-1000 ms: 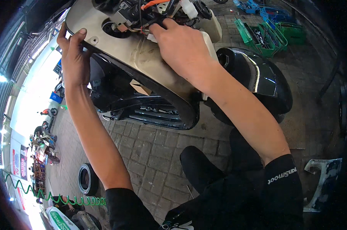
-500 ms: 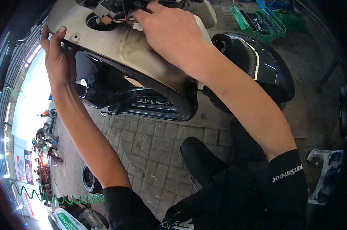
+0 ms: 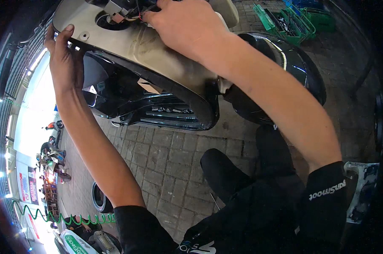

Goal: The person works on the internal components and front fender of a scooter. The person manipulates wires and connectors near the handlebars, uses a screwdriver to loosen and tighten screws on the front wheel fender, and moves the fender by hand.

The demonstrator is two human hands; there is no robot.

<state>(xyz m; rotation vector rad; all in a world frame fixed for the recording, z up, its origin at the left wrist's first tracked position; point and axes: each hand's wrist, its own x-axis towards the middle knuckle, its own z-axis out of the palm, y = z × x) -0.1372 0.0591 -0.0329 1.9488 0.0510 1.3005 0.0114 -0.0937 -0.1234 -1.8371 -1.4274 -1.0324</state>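
My left hand [image 3: 65, 61] grips the left edge of a beige scooter body panel [image 3: 119, 48], thumb on its face and fingers partly behind the rim. My right hand [image 3: 189, 29] is curled at the top of the panel, its thumb against thin wires [image 3: 134, 17]. Its other fingertips are partly hidden, so what it pinches does not show clearly. Close by its thumb, a grey and pinkish connector [image 3: 117, 17] sits over a round hole in the panel. Below the panel are the scooter's glossy black inner body and footboard [image 3: 170, 111].
The black front wheel cover [image 3: 301, 76] lies right of the panel. An open green toolbox [image 3: 284, 23] stands at the far right on the brick floor [image 3: 162, 169]. A pale, worn part [image 3: 363, 190] is beside my right sleeve. A tyre [image 3: 99, 197] and a coiled green hose [image 3: 81, 219] are lower left.
My right hand has shifted slightly upward at the wires, and its forearm has swung up and to the right. My left hand keeps its hold on the panel edge.
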